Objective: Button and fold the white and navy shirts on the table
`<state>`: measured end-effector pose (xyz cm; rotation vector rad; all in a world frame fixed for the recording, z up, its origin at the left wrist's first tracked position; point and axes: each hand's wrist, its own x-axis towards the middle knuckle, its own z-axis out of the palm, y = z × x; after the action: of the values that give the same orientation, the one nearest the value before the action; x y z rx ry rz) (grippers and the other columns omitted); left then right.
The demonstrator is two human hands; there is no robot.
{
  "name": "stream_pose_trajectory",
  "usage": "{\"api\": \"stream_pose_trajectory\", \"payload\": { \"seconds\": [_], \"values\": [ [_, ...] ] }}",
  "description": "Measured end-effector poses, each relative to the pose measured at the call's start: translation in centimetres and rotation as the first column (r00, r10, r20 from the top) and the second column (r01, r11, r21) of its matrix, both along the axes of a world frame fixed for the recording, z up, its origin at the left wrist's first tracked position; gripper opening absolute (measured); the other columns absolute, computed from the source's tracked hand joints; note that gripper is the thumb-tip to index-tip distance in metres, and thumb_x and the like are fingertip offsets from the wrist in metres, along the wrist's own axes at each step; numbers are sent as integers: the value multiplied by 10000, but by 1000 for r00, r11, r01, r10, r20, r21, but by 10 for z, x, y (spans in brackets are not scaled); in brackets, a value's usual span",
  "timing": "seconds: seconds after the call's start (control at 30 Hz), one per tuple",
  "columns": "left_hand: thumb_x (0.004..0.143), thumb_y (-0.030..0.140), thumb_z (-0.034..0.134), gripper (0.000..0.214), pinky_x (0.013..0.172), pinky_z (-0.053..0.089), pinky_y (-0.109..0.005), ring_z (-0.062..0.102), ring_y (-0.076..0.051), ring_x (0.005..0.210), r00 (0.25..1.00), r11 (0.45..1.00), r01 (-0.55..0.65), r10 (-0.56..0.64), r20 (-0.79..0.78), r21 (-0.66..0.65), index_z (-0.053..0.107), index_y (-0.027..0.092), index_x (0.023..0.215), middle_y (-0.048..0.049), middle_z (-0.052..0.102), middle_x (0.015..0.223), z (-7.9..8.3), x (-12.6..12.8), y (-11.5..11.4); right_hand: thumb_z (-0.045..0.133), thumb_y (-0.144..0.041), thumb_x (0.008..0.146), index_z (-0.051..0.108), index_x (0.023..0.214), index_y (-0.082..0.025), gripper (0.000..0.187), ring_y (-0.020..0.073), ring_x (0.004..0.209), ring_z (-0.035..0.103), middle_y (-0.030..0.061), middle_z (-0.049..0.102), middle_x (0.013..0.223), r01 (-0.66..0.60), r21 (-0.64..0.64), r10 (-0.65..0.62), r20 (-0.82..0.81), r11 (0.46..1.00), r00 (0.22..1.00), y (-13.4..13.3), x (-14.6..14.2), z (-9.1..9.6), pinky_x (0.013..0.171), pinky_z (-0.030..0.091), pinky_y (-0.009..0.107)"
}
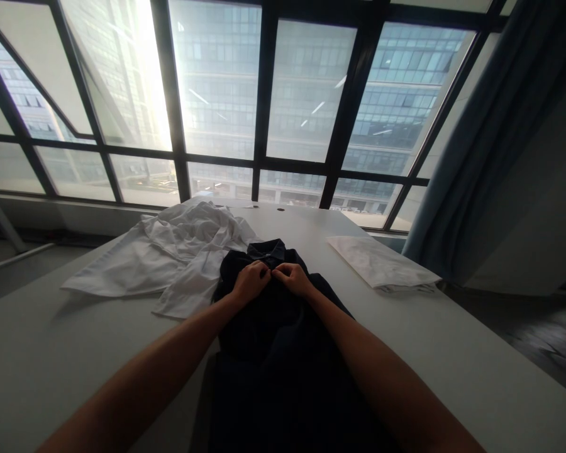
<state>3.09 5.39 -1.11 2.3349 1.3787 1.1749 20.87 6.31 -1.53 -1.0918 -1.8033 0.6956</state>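
Observation:
A dark collared shirt (283, 314) lies front up on the white table, its collar (266, 250) pointing toward the window. Just below that collar, my left hand (253, 279) pinches the front of the shirt with thumb and forefinger. Right beside it, my right hand (292, 277) pinches the same front edge, and the two sets of fingertips almost meet. Any button between the fingers is too small and dark to make out. The lower part of the shirt merges into shadow near my body.
A crumpled white shirt (179, 251) lies left of the dark one. Some folded white cloth (382, 263) rests at the table's right side. The white table (453, 365) reaches toward a large framed window (306, 94). A blue curtain (471, 138) hangs at the right.

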Motion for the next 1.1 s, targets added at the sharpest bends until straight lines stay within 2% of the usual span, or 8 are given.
{"api": "stream_pose_trajectory", "payload": {
  "seconds": [0.1,0.37,0.53,0.67,0.73,0.9,1.03,1.1],
  "values": [
    [866,210,566,129,741,460,-272,626,-181,811,1000,1000,2,-2,-6,10,667,181,790,-55,678,912,0,0,1,619,-425,764,712,815,-150,295,139,581,567,30,677,704,-20,-65,20,3,998,1000,3,3,-2,534,444,248],
    [848,160,549,140,675,430,-261,548,-146,691,995,994,97,-98,9,58,596,172,717,-37,610,814,-3,1,4,607,-392,740,684,770,-142,263,99,493,471,-9,596,594,-11,-105,9,-24,994,1000,3,1,-2,461,366,215],
    [829,117,535,148,656,421,-255,521,-131,665,987,985,153,-156,35,79,558,169,692,-26,573,774,-3,2,5,604,-372,749,667,763,-146,234,100,465,481,-20,572,569,-36,-184,29,-38,982,999,3,1,0,447,370,217],
    [825,108,526,161,632,416,-246,507,-122,649,981,980,185,-188,40,72,546,168,677,-18,557,749,-3,1,5,593,-332,767,670,788,-154,195,92,407,466,-27,579,565,-30,-226,34,14,974,999,3,2,0,411,354,215],
    [820,107,526,160,621,411,-243,502,-119,643,980,979,194,-197,35,70,542,168,672,-14,551,738,-4,1,5,587,-303,770,675,776,-155,173,93,424,479,-22,593,572,-14,-173,24,58,985,998,3,2,0,425,358,210],
    [823,111,522,171,628,419,-235,507,-114,650,977,976,206,-210,42,74,539,168,663,-8,546,725,-4,0,7,571,-257,801,700,762,-157,168,115,551,531,4,649,642,-3,112,-19,202,994,979,-2,0,3,533,395,219],
    [811,98,522,181,642,431,-236,508,-113,647,970,969,239,-241,30,56,538,169,646,-2,548,708,-4,-2,7,562,-203,826,708,803,-162,153,140,645,585,32,690,748,-49,222,-21,304,974,953,-6,0,8,621,426,239],
    [813,101,520,179,649,436,-238,513,-116,651,968,967,249,-251,27,48,544,168,649,-4,556,710,-3,-2,7,550,-179,836,700,808,-164,153,152,694,605,41,695,784,-77,236,-6,330,969,944,-7,-1,9,656,433,243]
  ]
}}
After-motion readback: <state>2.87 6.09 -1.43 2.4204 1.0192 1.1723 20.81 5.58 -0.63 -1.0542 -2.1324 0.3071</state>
